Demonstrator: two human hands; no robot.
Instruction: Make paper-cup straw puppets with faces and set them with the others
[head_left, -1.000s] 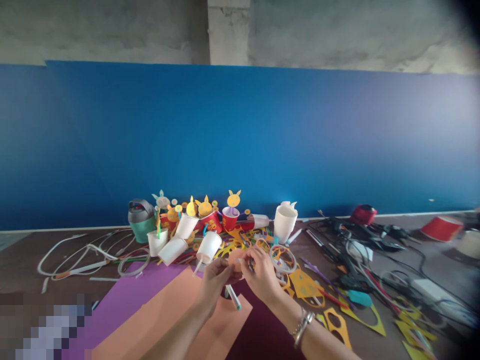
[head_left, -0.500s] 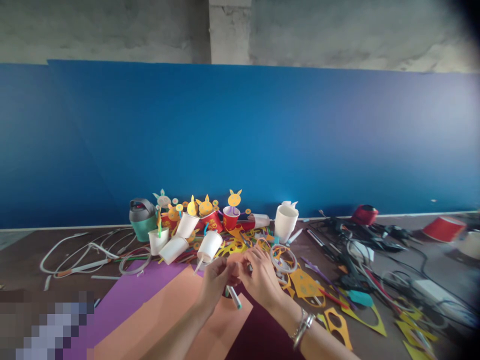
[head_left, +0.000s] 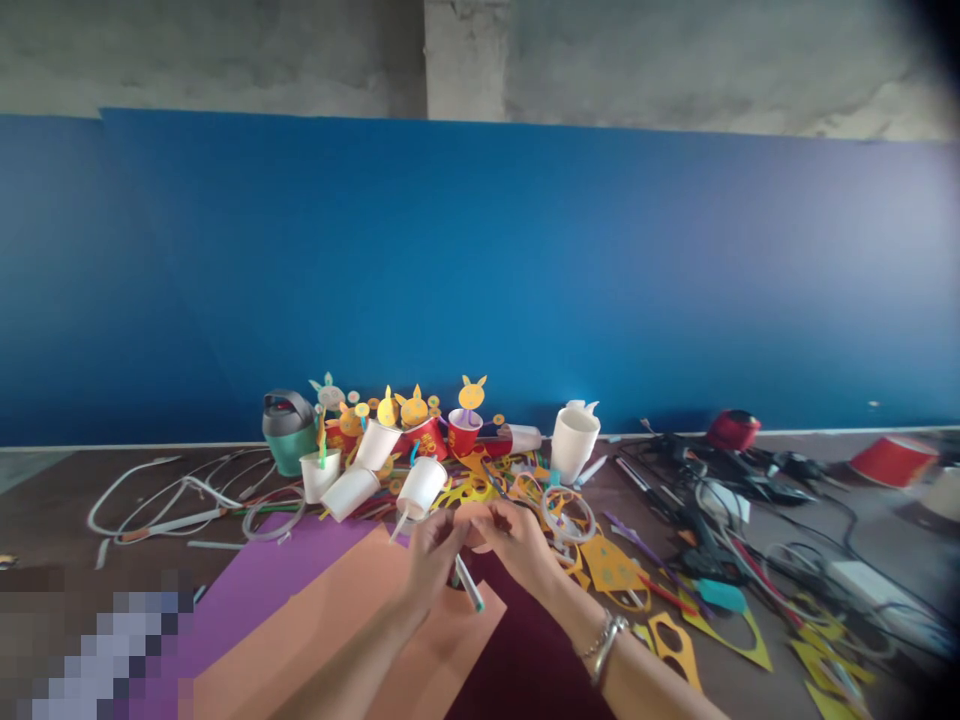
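Observation:
Between my hands is a small rounded piece of peach paper (head_left: 474, 514), raised above the near part of the table. My left hand (head_left: 435, 558) pinches its left side with thumb and fingers. On its right side, the fingers of my right hand (head_left: 519, 545) are closed on the same piece. Below the hands a white marker with a green end (head_left: 470, 584) slants over a large peach sheet (head_left: 322, 620). Under that lie a purple sheet (head_left: 277, 560) and a dark maroon sheet (head_left: 525, 650).
Behind my hands are white paper cups (head_left: 421, 487), red cups (head_left: 464, 436) with yellow animal cutouts, and a green-grey container (head_left: 289, 435). A white mug-like cup (head_left: 575, 443) stands right of them. Yellow paper scraps (head_left: 611, 570) and black cables (head_left: 709, 540) cover the right; white cables (head_left: 180, 500) lie left.
The right fingers have shifted from over the paper piece to its right edge, so more of it shows. The view has moved slightly; the left hand still pinches the piece.

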